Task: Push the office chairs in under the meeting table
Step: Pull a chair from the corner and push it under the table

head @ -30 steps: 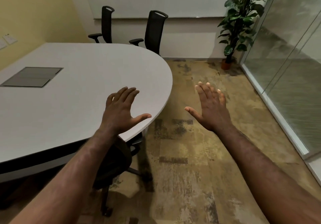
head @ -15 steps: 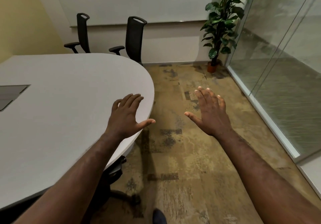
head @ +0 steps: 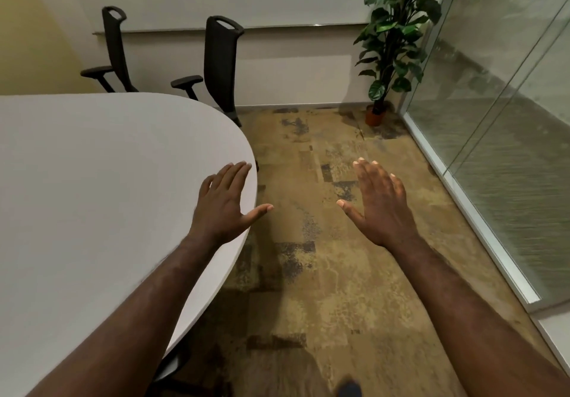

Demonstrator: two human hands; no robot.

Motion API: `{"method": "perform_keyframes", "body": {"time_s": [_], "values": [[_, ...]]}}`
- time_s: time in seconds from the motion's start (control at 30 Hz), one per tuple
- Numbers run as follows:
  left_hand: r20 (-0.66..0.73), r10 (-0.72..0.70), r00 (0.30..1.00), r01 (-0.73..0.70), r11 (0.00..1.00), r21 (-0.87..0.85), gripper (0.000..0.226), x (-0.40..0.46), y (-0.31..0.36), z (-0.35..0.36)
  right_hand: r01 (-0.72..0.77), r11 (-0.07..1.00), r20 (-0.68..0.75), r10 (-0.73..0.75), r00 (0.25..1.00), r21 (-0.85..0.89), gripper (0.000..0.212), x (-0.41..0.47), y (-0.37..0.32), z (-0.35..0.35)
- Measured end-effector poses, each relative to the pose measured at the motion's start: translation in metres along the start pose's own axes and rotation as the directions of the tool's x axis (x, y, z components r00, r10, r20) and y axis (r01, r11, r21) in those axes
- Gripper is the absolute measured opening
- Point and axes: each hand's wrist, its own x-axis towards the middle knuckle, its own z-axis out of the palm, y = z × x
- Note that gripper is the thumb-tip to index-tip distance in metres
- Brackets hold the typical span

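Walking on, we have left the near chair (head: 168, 366) tucked beneath the meeting table (head: 92, 180). Our left hand (head: 225, 208) and right hand (head: 379, 208) are spread, holding nothing. Two chairs, one (head: 115, 48) and another (head: 222, 63), stand beyond the far edge; next, we likely round the table's end to reach them.

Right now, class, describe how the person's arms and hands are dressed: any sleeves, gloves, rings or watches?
Both forearms are bare as far as the picture shows, with no sleeves in view. The left hand and right hand wear no gloves, and no rings, watch or wristband can be seen.
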Motion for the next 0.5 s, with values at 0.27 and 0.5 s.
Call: {"method": "perform_keyframes", "body": {"time_s": [0.27,0.5], "values": [[0.007,-0.120,0.993,0.120,0.993,0.015,0.088,0.097,0.011,0.053,0.106,0.994,0.057,-0.108,0.993,0.028,0.084,0.121,0.077,0.027],[-0.043,-0.218,0.975,0.219,0.975,0.025,0.082,0.177,0.017,0.075,0.192,0.981,0.060,-0.194,0.979,0.027,0.083,0.223,0.132,0.030]]}}
